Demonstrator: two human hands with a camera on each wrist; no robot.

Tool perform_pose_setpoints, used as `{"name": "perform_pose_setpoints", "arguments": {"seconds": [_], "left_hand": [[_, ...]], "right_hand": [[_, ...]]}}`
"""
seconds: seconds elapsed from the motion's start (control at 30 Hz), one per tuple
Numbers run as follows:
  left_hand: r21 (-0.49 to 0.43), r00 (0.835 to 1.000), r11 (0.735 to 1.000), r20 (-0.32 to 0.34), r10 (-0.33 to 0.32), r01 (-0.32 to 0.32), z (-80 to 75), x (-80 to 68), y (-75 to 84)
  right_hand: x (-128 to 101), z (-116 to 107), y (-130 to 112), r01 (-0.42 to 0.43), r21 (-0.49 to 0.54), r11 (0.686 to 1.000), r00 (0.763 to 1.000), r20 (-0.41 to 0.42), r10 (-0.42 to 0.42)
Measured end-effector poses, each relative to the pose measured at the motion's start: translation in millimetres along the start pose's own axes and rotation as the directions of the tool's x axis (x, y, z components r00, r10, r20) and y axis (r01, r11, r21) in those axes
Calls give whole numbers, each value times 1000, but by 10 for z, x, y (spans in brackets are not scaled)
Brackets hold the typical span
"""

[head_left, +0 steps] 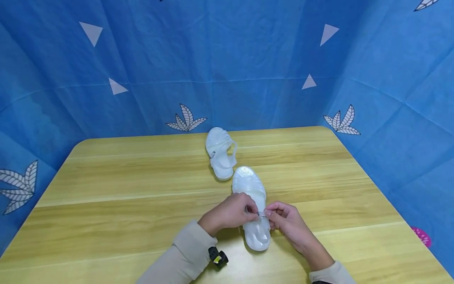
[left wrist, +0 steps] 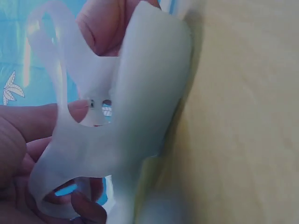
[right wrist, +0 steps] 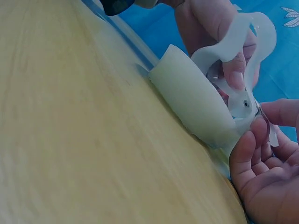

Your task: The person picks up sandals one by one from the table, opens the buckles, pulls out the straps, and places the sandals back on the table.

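A translucent white jelly sandal [head_left: 249, 183] lies on the table, toe pointing away from me. My left hand [head_left: 232, 211] reaches over its left side, with fingers curled round the ankle strap [left wrist: 84, 144] near the buckle. From the right side, my right hand [head_left: 289, 225] pinches the strap's end between thumb and fingertips, right at the small metal buckle [head_left: 261, 214]. In the right wrist view, the strap makes a raised loop above the heel [right wrist: 187, 93], and the left thumb shows inside that loop. Part of the buckle is hidden behind the right fingertips.
Just beyond, a matching sandal [head_left: 218, 148] lies near the table's back edge, its strap hanging loose. The wooden table [head_left: 124, 221] meets a blue patterned cloth [head_left: 248, 47] behind and at the sides. A black wrist camera [head_left: 218, 257] sits by the left sleeve.
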State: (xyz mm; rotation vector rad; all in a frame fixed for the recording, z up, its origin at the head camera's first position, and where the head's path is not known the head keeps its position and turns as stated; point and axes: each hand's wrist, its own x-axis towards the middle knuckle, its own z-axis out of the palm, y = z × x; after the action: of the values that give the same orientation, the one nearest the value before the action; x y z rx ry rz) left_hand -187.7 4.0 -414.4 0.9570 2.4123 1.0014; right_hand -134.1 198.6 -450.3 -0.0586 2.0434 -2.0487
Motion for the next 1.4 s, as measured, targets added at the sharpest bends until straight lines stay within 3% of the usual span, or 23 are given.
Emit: {"name": "perform_pose_setpoints", "arguments": {"seconds": [0.23,0.73,1.4], "left_hand": [[12,994,997,-71,82,-81,12,0,-23],[-1,972,976,-94,216,-217,37,19,-86],[-40,976,980,-109,188,-193,66,9,-65]], "right_hand": [[6,-19,-11,-2,30,1000,1000,15,2],[-17,-23,6,-5,105,994,1000,23,3],[-5,27,4,30,127,991,999,9,-32]]}}
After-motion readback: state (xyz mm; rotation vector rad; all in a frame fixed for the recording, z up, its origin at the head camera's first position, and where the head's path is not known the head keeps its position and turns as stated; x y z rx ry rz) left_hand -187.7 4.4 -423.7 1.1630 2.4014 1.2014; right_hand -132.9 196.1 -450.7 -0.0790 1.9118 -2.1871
